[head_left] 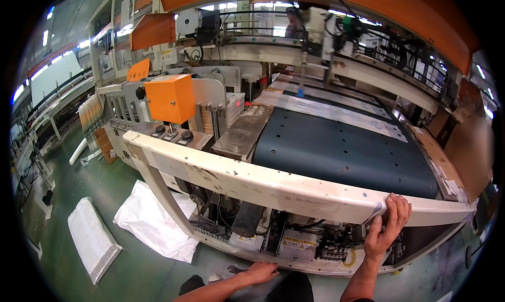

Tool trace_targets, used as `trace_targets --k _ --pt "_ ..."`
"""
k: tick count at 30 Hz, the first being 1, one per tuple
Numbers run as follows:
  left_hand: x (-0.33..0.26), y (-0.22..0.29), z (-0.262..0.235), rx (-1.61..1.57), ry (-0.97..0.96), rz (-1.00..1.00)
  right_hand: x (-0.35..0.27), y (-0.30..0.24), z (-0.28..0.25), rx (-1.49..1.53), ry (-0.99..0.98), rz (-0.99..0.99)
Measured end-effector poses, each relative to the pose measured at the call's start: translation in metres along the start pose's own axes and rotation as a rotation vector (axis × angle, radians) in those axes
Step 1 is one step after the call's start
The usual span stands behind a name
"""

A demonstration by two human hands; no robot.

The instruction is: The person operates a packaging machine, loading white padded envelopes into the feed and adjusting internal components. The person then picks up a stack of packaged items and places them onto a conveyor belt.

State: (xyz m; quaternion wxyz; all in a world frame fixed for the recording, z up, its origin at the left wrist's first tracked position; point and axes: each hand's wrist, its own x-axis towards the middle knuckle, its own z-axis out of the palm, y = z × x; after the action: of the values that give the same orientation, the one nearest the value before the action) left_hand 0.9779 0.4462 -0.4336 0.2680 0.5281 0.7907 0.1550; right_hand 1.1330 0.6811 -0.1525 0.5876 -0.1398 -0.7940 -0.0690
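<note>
My right hand (386, 226) is on the cream frame rail (294, 189) of a large machine, near its right end. Its fingers hook over the top edge and the thumb lies against the front face. Low down, above my dark-trousered legs, my left hand (261, 272) hangs loosely with its fingers stretched to the right, and I see nothing in it. Behind the rail runs a wide dark green conveyor belt (321, 144) with small holes. Flat, pale, partly see-through sheets (336, 113) lie across the belt. A blue-tipped part (300, 92) hangs over them.
An orange box (171, 98) and several black knobs (187, 136) stand left of the belt. Below the rail are a dark roller (246, 218) and wiring. A white wrapped pack (92, 239) and white sheeting (152, 220) lie on the green floor. Cardboard (470, 149) stands at the right.
</note>
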Motion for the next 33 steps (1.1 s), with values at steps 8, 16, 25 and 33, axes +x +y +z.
trace_targets --k 8,16,25,33 --pt "0.001 -0.011 0.016 0.001 0.075 -0.005 -0.001 -0.001 0.003 -0.001 -0.009 -0.030" --pt "0.001 0.018 0.013 -0.120 0.219 0.153 -0.002 0.001 -0.001 0.056 0.017 -0.001" --pt "0.002 0.039 -0.015 -0.178 0.167 0.290 0.002 -0.019 0.024 0.181 0.236 0.219" --pt "0.005 0.021 0.012 -0.215 0.217 0.322 -0.001 -0.016 0.041 0.154 0.290 0.215"
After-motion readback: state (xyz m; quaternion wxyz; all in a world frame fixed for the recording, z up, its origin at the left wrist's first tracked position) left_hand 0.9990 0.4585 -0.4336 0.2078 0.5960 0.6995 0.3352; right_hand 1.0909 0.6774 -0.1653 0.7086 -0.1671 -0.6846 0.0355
